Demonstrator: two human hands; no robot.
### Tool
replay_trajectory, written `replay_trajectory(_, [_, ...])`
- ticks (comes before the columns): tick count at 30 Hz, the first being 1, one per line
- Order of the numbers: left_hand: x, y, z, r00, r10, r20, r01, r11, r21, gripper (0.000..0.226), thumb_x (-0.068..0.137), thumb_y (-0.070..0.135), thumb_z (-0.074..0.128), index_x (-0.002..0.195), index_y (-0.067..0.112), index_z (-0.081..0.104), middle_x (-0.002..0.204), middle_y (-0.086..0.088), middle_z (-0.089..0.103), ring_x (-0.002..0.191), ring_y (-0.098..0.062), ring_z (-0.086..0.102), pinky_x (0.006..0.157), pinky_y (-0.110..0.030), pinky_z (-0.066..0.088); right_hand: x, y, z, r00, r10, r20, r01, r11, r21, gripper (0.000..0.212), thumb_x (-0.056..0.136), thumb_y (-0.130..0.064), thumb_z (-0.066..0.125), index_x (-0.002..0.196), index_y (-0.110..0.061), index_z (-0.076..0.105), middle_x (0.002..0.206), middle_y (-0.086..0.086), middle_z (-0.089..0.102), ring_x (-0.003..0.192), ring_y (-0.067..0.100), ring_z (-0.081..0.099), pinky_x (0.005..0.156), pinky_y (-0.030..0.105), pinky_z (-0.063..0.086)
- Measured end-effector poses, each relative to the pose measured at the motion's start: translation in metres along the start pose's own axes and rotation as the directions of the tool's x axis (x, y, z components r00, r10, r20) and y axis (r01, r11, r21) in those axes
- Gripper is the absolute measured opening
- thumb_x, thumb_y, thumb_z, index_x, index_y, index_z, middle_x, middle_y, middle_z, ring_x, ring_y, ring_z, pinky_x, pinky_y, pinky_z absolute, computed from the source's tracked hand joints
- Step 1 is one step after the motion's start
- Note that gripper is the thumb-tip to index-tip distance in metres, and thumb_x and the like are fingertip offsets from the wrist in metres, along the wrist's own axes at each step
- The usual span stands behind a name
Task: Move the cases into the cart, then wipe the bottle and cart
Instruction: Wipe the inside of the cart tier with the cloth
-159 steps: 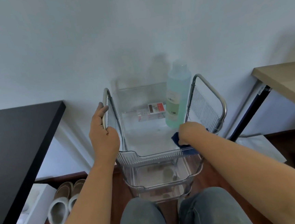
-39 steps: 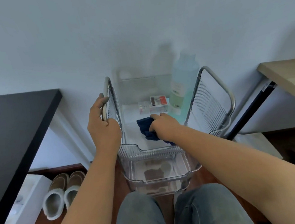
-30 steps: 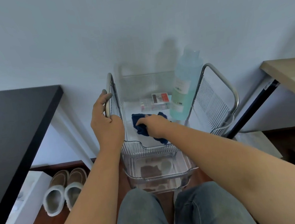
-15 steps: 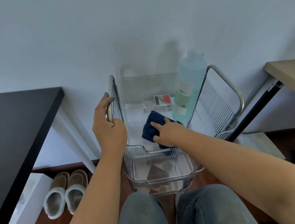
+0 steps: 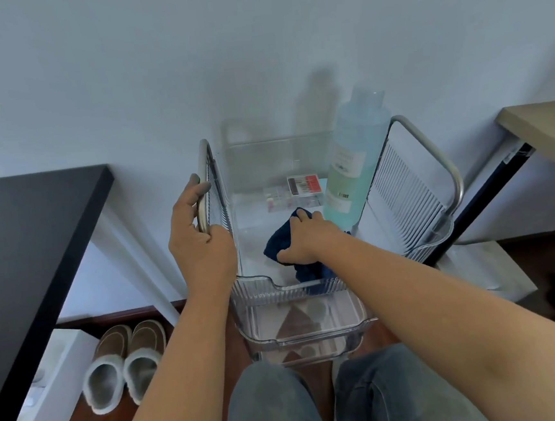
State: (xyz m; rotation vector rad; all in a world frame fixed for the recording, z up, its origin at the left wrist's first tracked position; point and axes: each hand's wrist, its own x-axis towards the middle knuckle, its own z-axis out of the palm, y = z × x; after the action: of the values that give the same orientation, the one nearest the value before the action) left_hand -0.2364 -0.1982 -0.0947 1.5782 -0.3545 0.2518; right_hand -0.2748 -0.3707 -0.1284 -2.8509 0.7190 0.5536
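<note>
A clear plastic cart with metal side handles stands against the wall in front of my knees. My left hand grips its left handle. My right hand presses a dark blue cloth on the floor of the top tray. A tall bottle of pale green liquid stands upright at the tray's back right, close to my right fingers. Small clear cases, one with a red and white label, lie at the back of the tray.
A black table is on the left and a wooden desk on the right. Slippers and a white box sit on the floor to the left. The cart's lower tray holds a few small items.
My right hand has slid the cloth across the tray floor, first to the left, then back right toward the bottle. My left hand has kept its hold on the handle.
</note>
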Motion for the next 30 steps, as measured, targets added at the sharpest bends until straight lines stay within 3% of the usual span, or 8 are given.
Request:
replay_trajectory(3, [0.000,-0.001,-0.001,1.000,0.004,0.003,-0.004,1.000,-0.005,0.078,0.069,-0.012,0.034,0.117,0.045,0.059,0.139,0.033,0.049,0.128,0.006,0.047,0.093,-0.005,0.041,0.001,-0.005,0.000,0.998,0.057,0.010,-0.057,0.997,-0.051,0.088,0.075,-0.058,0.051,0.145,-0.008,0.029,0.148,0.010,0.027,0.130,0.032,0.030,0.090,0.040,0.041])
replay_trajectory(6, [0.000,-0.001,-0.001,1.000,0.002,-0.002,-0.002,1.000,-0.001,0.079,0.069,-0.015,0.035,0.119,0.042,0.059,0.139,0.033,0.049,0.130,0.003,0.047,0.099,-0.035,0.051,0.001,-0.002,0.002,0.991,0.132,-0.006,-0.133,0.990,-0.050,0.088,0.074,-0.059,0.051,0.143,-0.007,0.031,0.146,0.013,0.031,0.131,0.032,0.032,0.096,0.038,0.039])
replay_trajectory(8, [0.000,-0.001,0.000,1.000,0.007,-0.001,-0.007,1.000,0.000,0.079,0.069,-0.015,0.035,0.119,0.041,0.059,0.139,0.032,0.049,0.130,0.003,0.047,0.102,-0.040,0.049,0.003,-0.001,0.002,0.986,0.167,-0.009,-0.167,0.986,-0.024,0.090,0.072,-0.058,0.052,0.143,-0.007,0.030,0.146,0.015,0.032,0.131,0.033,0.031,0.098,0.038,0.038])
replay_trajectory(13, [0.002,-0.004,0.000,1.000,0.018,0.008,-0.018,1.000,-0.007,0.077,0.070,-0.013,0.036,0.119,0.042,0.059,0.138,0.032,0.050,0.128,0.004,0.048,0.096,-0.012,0.041,0.013,-0.007,-0.001,0.971,0.238,0.027,-0.240,0.965,0.110,0.094,0.071,-0.055,0.055,0.145,-0.007,0.023,0.144,0.020,0.028,0.132,0.033,0.025,0.106,0.036,0.032])
replay_trajectory(16, [0.002,-0.003,0.001,1.000,0.017,0.016,-0.017,1.000,-0.011,0.077,0.069,-0.013,0.036,0.119,0.041,0.059,0.139,0.032,0.049,0.127,0.001,0.050,0.089,-0.002,0.039,0.017,-0.006,-0.002,0.968,0.250,0.033,-0.252,0.956,0.151,0.094,0.070,-0.054,0.056,0.145,-0.006,0.022,0.142,0.020,0.028,0.130,0.033,0.026,0.105,0.035,0.031])
replay_trajectory(30, [0.002,-0.003,0.001,1.000,0.020,0.009,-0.020,1.000,-0.010,0.076,0.071,-0.015,0.037,0.119,0.040,0.060,0.139,0.032,0.049,0.123,0.002,0.052,0.089,-0.002,0.039,0.015,-0.004,-0.005,0.983,0.182,-0.003,-0.179,0.970,0.165,0.087,0.070,-0.054,0.055,0.139,-0.007,0.030,0.142,0.022,0.033,0.129,0.035,0.027,0.102,0.038,0.032])
